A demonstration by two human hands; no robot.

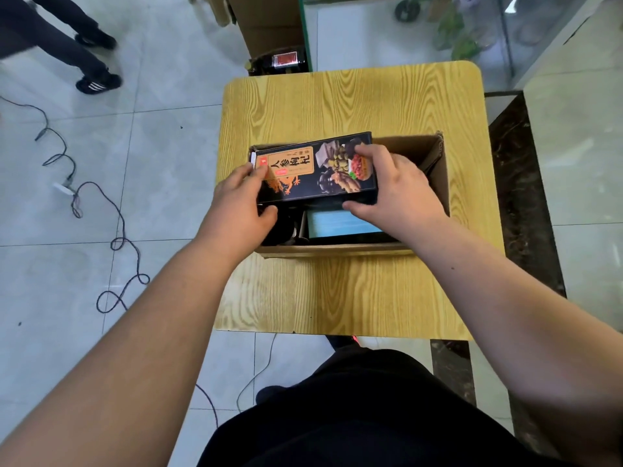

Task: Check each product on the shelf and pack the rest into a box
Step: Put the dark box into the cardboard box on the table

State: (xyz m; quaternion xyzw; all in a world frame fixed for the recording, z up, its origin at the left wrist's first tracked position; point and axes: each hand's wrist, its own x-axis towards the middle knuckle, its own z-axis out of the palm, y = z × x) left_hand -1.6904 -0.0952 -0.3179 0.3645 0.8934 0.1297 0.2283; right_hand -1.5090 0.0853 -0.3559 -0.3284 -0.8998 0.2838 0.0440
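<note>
Dark product carton (317, 178) over cardboard box (438, 183), midway between the table (337, 102) edges.
We hold it: left grip (239, 200) and right grip (394, 187) each clasp one end.

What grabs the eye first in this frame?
The left hand and right hand grip a dark printed product box by its ends, over the open cardboard box at the middle of the yellow wooden table. Inside the cardboard box, near its front wall, lies a light blue pack. A black cable snakes over the tiled floor on the left.
</note>
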